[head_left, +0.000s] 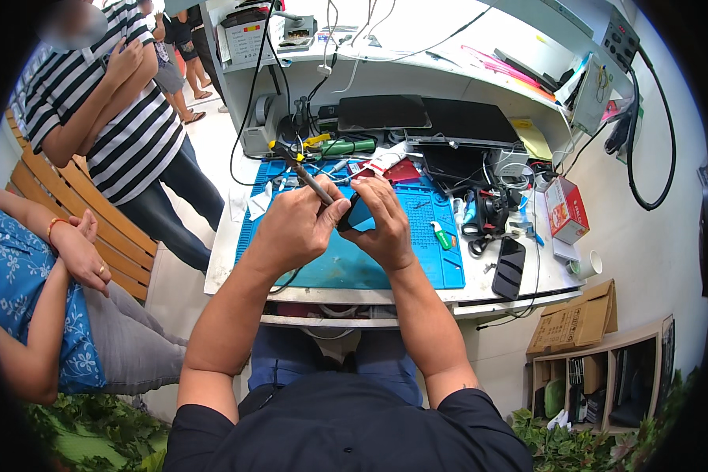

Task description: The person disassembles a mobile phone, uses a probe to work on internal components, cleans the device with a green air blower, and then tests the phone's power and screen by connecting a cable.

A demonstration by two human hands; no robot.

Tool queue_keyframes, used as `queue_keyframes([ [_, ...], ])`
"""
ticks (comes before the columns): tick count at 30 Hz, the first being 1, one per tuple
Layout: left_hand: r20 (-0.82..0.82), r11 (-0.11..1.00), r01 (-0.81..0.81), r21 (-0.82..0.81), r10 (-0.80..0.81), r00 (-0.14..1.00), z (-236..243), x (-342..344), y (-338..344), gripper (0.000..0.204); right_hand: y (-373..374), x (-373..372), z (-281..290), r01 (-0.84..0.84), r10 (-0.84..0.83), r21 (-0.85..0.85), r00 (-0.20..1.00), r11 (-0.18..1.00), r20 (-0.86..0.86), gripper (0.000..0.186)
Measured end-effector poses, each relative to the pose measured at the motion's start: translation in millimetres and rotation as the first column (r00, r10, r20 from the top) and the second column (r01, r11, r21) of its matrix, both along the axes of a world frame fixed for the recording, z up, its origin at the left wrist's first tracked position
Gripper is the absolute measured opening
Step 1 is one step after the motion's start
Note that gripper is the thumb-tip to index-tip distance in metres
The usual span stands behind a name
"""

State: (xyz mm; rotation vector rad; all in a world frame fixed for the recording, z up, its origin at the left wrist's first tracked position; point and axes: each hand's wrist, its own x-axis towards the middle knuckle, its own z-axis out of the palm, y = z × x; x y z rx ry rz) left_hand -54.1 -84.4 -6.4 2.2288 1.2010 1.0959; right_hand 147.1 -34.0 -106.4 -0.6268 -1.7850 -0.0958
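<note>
My left hand (291, 228) is closed around a slim dark pen-like tool (307, 176) that points up and away to the left; its exact kind is unclear. Close beside it, my right hand (383, 222) curls its fingers round a small black object (359, 214), mostly hidden by the fingers. Both hands are raised over a blue work mat (330, 267). Just beyond them lie a green cylindrical tool (348, 147), a red flat piece (402, 172) and tangled wires. A small green-and-white bottle (441, 235) rests on the mat's right side.
A black phone (509, 269), scissors (480, 246), a red-and-white box (566, 209) and a white cup (587, 266) stand at the right. Dark screens (472, 122) lean at the back under a shelf (417, 64). Several people are at the left, one in a striped shirt (126, 118).
</note>
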Motion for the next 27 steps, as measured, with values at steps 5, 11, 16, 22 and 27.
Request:
queue_keyframes([
  [5, 0.011, 0.999, 0.039, -0.03, -0.039, 0.999, 2.2, -1.6, 2.0, 0.024, -2.9, 0.1, 4.5, 0.009, -0.009, 0.014, 1.0, 1.0, 0.026, 0.08],
  [11, 0.012, 0.994, 0.071, -0.087, -0.07, 0.997, 9.4, -6.1, 4.1, 0.026, -3.7, -2.2, 5.2, -0.006, 0.006, 0.011, 0.999, 1.0, 0.042, 0.084],
  [16, 0.101, 0.99, 0.072, -0.125, -0.059, 0.993, 4.6, -6.4, 1.3, 0.026, 0.2, -1.3, 0.7, -0.014, 0.014, -0.011, 1.0, 1.0, -0.017, 0.086],
  [22, 0.273, 0.996, 0.047, -0.082, -0.023, 0.962, -12.1, 0.8, -4.0, 0.019, -0.7, -2.1, -0.9, 0.004, -0.008, -0.053, 0.998, 0.999, -0.07, 0.084],
  [27, 0.266, 0.999, 0.033, -0.039, -0.022, 0.964, -18.1, 4.2, -2.6, 0.017, -1.5, 0.5, 0.5, 0.016, -0.02, -0.07, 0.998, 0.997, -0.057, 0.085],
])
